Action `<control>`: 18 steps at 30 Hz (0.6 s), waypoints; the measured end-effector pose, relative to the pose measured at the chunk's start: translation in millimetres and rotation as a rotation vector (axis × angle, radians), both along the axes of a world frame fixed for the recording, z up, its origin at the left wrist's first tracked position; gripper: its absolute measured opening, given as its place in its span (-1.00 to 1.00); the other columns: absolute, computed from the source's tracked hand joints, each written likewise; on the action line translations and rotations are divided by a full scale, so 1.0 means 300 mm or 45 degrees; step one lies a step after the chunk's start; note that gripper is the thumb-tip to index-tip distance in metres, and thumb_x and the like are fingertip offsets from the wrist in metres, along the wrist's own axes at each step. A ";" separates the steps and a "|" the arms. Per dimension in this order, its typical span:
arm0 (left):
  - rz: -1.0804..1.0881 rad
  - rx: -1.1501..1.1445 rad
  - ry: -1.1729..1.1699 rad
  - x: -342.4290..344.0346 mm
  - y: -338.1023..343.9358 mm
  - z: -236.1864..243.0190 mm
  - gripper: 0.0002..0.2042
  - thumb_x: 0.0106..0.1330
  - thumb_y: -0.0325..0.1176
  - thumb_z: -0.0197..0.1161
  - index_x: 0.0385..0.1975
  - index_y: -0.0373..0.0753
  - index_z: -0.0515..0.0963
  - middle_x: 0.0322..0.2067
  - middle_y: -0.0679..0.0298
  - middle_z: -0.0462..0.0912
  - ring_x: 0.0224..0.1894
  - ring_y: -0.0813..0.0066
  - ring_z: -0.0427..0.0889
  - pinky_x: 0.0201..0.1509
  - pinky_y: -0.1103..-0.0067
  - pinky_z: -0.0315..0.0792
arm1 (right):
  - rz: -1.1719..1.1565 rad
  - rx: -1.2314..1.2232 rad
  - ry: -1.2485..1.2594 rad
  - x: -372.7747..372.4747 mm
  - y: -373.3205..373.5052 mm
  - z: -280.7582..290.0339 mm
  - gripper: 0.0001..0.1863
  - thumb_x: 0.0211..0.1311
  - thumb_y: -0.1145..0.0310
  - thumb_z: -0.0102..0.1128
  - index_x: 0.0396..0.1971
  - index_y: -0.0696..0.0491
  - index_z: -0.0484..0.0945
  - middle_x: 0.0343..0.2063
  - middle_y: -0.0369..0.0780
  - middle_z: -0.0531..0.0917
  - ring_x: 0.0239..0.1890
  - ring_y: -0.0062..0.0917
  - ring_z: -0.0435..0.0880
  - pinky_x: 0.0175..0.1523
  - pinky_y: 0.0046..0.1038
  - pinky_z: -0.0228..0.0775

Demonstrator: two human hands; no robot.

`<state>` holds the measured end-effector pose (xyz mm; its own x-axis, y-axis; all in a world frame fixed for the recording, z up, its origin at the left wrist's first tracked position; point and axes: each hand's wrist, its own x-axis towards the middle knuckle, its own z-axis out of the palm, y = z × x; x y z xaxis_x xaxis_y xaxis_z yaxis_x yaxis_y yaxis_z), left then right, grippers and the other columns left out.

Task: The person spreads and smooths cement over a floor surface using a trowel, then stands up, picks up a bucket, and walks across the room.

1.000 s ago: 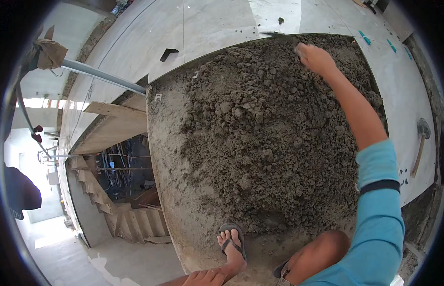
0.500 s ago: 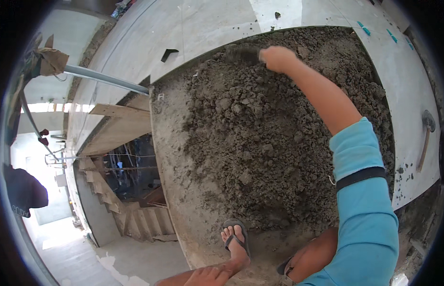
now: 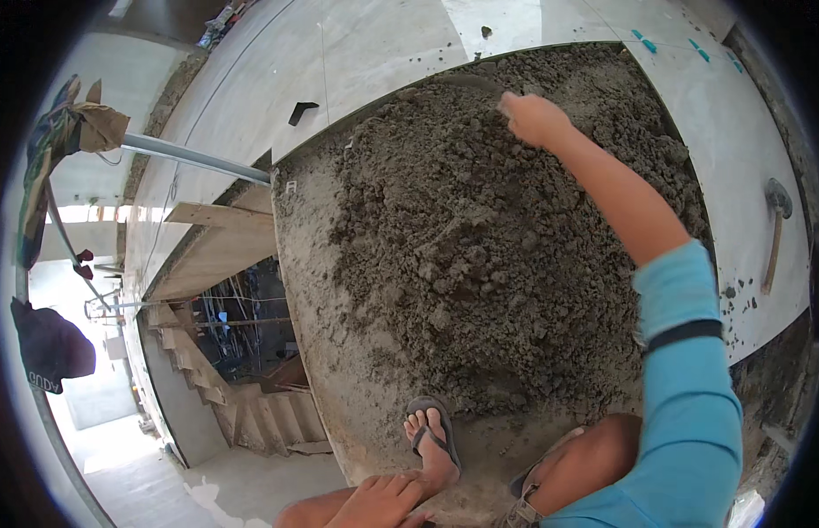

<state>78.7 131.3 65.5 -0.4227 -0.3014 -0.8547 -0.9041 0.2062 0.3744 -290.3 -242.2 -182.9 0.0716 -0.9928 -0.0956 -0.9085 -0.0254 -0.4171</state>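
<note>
My right hand (image 3: 533, 120) reaches over the far part of a bed of lumpy grey mortar (image 3: 506, 273), closed on a trowel whose dark blade (image 3: 467, 83) lies low in the mortar and is hard to make out. My left hand (image 3: 387, 493) lies over my left leg at the lower edge, fingers laid across it, holding nothing. My sandalled left foot (image 3: 424, 422) stands at the bed's near edge. Large pale tiles (image 3: 392, 31) border the mortar at the back and right.
A mallet (image 3: 773, 229) lies on the right tiles, teal clips (image 3: 647, 44) and a black angled piece (image 3: 300, 112) farther back. At left are an open stairwell (image 3: 242, 334) with concrete steps, metal rails (image 3: 190, 154), a plank (image 3: 216, 214) and hanging dark cloth (image 3: 53, 348).
My right hand has moved left across the far mortar from the back right, then slightly back rightward. My left hand still rests on the leg.
</note>
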 end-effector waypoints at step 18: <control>-0.032 -0.067 0.100 -0.005 0.072 0.026 -0.53 0.34 -0.21 0.08 0.20 -0.29 0.31 0.09 -0.06 0.42 0.09 -0.05 0.40 0.18 0.19 0.24 | 0.324 0.205 0.234 0.215 0.120 -0.050 -0.64 0.20 0.52 0.04 0.03 0.07 0.42 -0.21 -0.05 0.64 -0.10 -0.13 0.61 -0.07 -0.11 0.49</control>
